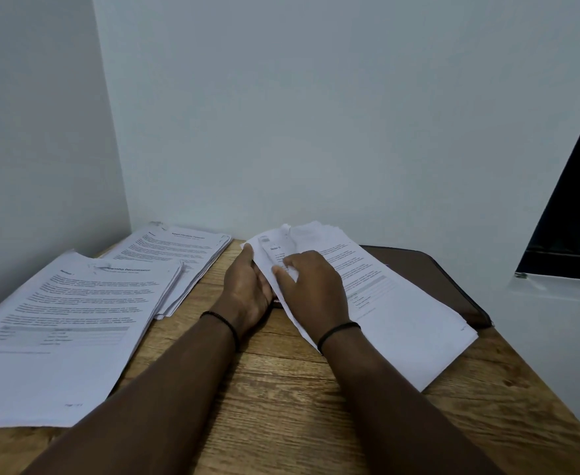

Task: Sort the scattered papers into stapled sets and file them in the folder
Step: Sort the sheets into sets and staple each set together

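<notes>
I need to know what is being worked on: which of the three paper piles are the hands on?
The right-hand pile, lying partly over the dark folder. Both the left hand and right hand handle its sheets; the two piles at left lie untouched.
</notes>
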